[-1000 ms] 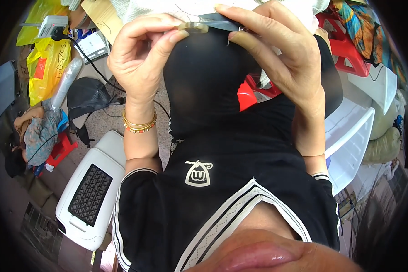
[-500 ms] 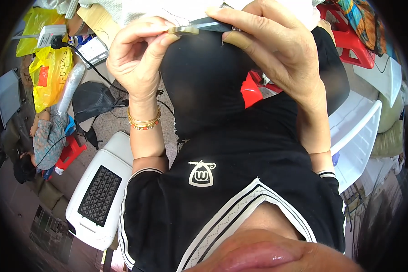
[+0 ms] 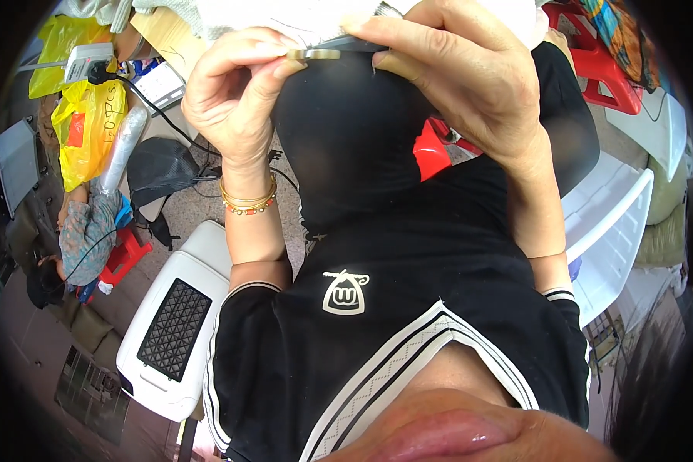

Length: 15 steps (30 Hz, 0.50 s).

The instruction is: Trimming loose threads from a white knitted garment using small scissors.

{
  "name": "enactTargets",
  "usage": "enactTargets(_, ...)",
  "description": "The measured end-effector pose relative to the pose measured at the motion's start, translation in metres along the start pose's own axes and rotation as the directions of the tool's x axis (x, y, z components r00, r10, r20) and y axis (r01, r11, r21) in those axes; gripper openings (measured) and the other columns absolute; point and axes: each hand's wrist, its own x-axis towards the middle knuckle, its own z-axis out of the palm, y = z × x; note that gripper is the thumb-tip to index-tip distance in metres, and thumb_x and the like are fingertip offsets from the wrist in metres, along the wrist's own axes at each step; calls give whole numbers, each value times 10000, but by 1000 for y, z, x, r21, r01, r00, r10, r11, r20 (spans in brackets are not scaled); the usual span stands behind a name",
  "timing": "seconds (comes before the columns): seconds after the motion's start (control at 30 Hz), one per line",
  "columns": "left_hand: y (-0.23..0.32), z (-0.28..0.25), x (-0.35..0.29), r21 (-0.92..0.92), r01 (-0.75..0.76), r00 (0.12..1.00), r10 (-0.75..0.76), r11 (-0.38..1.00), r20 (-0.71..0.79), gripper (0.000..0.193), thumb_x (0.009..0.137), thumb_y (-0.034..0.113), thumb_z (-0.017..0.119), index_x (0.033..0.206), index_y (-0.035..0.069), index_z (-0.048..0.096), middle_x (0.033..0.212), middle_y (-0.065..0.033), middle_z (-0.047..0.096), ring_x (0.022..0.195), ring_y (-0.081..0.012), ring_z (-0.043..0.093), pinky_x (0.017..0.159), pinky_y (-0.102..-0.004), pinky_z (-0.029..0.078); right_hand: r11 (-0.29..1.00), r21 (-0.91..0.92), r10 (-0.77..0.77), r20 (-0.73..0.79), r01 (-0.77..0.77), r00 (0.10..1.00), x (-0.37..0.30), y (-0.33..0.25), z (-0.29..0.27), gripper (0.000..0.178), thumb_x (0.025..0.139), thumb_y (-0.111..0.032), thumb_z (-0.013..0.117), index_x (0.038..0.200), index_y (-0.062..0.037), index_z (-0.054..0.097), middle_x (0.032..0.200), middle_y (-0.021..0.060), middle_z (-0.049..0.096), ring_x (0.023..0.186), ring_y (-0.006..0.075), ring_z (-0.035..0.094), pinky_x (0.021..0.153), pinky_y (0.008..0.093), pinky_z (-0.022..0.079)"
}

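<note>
At the top middle, my left hand (image 3: pixel 235 88) pinches a small, flat beige piece (image 3: pixel 323 54) between thumb and forefinger. It is seen edge-on, so its full shape is hidden. My right hand (image 3: pixel 470 85) is closed beside it, with thumb and forefinger around a thin dark-grey piece (image 3: pixel 356 44), whose kind I cannot make out. The grey piece lies just behind the beige one; whether they touch, I cannot tell. Fine threads hang near the fingertips. White knit cloth (image 3: pixel 285 17) lies beyond both hands, and my black-clad knee (image 3: pixel 346 108) is below them.
A white case with a dark mesh panel (image 3: pixel 135 362) stands at lower left. Further left are a black mesh bag (image 3: pixel 162 165), a yellow plastic bag (image 3: pixel 69 154), a power strip (image 3: pixel 81 61) with a cord, and another person (image 3: pixel 92 239). White bins (image 3: pixel 608 231) and a red stool (image 3: pixel 604 77) stand right.
My right fingertips have shifted slightly up and left, and less of the dark-grey piece shows. The left hand keeps its pinch on the beige piece. The whole view has moved a little.
</note>
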Motion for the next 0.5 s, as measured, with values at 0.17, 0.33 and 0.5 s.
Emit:
enactTargets(0.17,2,2,2,11,5,1000,-5,1000,3,181,778,-109,733,936,-45,671,923,-151,680,863,-205,668,792,-285,549,998,34,46,27,-47,999,1,0,-3,416,787,-56,770,1196,-74,696,747,51,546,614,164,527,542,288,428)
enactTargets(0.33,3,-1,3,62,-2,1000,0,998,25,179,775,-108,734,936,-52,677,917,-158,686,856,-210,670,784,-288,549,997,-47,73,108,-68,991,8,-6,-11,411,789,-66,770,1194,-76,696,735,54,539,600,165,518,529,292,425)
enactTargets(0.5,4,1,4,61,-10,998,7,998,56,180,778,-102,734,942,-58,672,918,-158,686,847,-208,667,756,-281,548,991,-132,50,179,-26,983,19,-10,-21,401,798,-84,765,1193,-80,696,727,51,532,596,167,516,526,295,425)
